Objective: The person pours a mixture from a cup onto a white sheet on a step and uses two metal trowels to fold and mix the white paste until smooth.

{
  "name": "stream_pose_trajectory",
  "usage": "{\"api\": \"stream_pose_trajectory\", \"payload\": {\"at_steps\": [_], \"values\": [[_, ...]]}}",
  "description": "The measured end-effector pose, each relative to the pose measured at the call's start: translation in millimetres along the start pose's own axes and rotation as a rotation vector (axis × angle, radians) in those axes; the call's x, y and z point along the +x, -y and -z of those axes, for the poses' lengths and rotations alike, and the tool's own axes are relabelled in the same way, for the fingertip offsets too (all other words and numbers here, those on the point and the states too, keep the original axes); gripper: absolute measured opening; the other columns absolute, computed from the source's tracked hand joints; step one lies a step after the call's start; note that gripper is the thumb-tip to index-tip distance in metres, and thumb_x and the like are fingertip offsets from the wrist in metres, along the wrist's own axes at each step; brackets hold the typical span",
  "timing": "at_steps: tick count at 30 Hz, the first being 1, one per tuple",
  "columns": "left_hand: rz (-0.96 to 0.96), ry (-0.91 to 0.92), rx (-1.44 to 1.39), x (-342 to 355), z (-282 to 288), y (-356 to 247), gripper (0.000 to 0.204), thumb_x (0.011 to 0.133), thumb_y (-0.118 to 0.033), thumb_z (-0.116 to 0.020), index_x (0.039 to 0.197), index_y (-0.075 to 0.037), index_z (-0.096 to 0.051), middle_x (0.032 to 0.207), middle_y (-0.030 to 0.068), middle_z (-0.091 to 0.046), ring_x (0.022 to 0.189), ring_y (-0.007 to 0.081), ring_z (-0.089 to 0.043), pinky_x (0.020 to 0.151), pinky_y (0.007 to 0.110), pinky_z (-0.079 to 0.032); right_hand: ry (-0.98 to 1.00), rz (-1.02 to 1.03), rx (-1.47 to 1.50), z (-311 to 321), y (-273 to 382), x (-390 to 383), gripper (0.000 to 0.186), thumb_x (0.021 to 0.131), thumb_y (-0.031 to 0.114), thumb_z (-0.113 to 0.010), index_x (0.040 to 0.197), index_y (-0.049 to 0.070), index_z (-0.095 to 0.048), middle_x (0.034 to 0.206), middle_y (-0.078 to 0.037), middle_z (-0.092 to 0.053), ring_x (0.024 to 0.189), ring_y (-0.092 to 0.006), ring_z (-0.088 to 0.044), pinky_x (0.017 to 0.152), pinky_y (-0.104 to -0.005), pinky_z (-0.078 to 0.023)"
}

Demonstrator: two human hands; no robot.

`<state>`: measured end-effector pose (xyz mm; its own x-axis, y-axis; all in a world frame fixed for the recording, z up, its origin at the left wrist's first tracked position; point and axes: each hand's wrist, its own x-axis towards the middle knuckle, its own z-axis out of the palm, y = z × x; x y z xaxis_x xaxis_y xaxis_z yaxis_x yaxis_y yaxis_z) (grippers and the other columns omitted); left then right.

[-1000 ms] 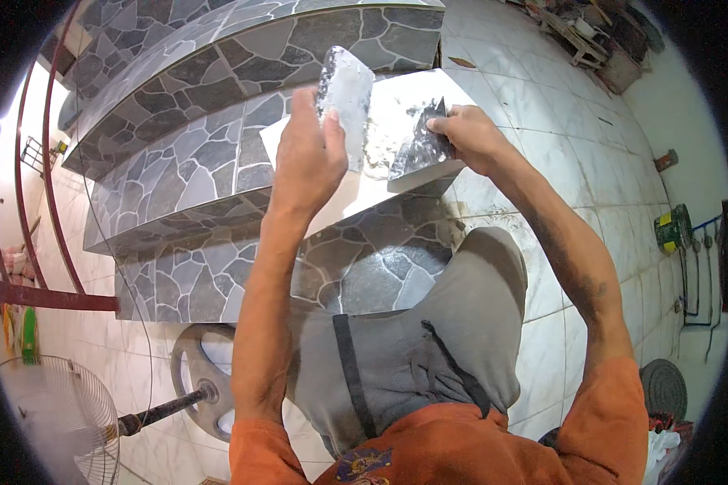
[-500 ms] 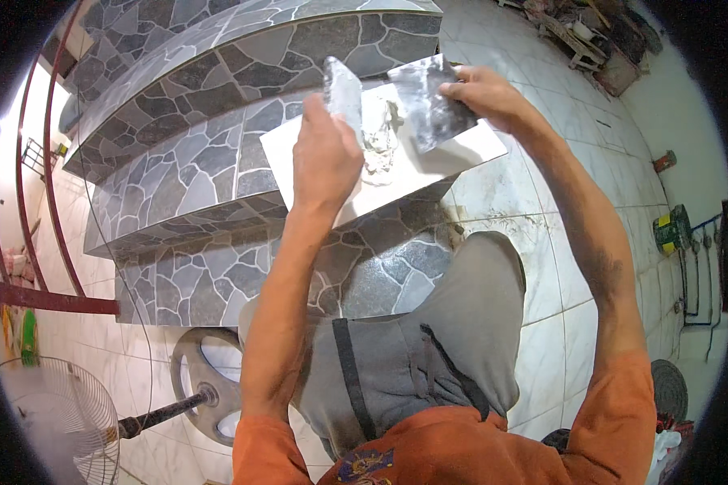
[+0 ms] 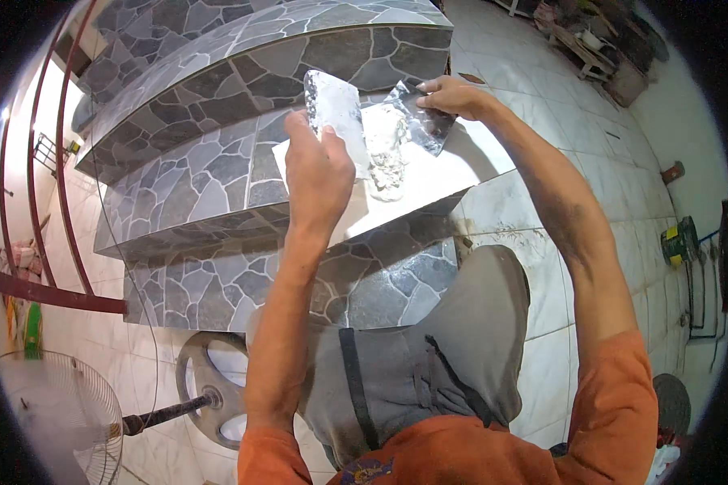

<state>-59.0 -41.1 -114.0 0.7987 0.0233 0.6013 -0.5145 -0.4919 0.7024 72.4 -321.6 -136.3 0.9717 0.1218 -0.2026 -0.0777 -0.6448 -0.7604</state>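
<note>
Climbing through the upper left of the frame, the stone-patterned steps take up the most room, with a fan at the lower left. Upper centre, a white board lies on one step. Over its left part I see the left hand, fingers closed round the lower part of a pale blade, thumb on its face. Across from it, the right hand pinches a dark blade near its upper edge, thumb and fingers nearly together. Between the blades, on the board, sits the paste, a lumpy white ridge; whether either blade touches it, I can't tell. I'd call it midway: paste out and gathered, dark blade smeared, but the heap is thick and rough, not yet evened.
</note>
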Motion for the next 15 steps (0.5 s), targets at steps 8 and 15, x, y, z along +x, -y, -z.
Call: {"api": "stream_pose_trajectory", "payload": {"at_steps": [8, 15], "values": [[0.124, -0.058, -0.152, -10.8, -30.7, -19.1, 0.024, 0.094, -0.006, -0.046, 0.115, 0.006, -0.041, 0.095, 0.0321, -0.061, 0.089, 0.0492, -0.061, 0.079, 0.054, -0.045, -0.042, 0.231, -0.151, -2.2, 42.9, -48.4, 0.046, 0.092, 0.019, -0.062, 0.131, -0.004, -0.056, 0.112, -0.014, -0.068, 0.093, -0.0189, -0.06, 0.083, -0.0328, -0.049], [0.132, -0.112, 0.059, -10.1, -57.6, -17.2, 0.027, 0.095, -0.007, -0.046, 0.118, 0.006, -0.041, 0.097, 0.0334, -0.062, 0.089, 0.0482, -0.062, 0.08, 0.05, -0.047, -0.059, 0.262, -0.017, -12.4, 72.7, -76.8, 0.034, 0.088, 0.017, -0.062, 0.11, -0.009, -0.065, 0.085, -0.01, -0.067, 0.075, -0.0163, -0.059, 0.072, -0.0325, -0.048]]}}
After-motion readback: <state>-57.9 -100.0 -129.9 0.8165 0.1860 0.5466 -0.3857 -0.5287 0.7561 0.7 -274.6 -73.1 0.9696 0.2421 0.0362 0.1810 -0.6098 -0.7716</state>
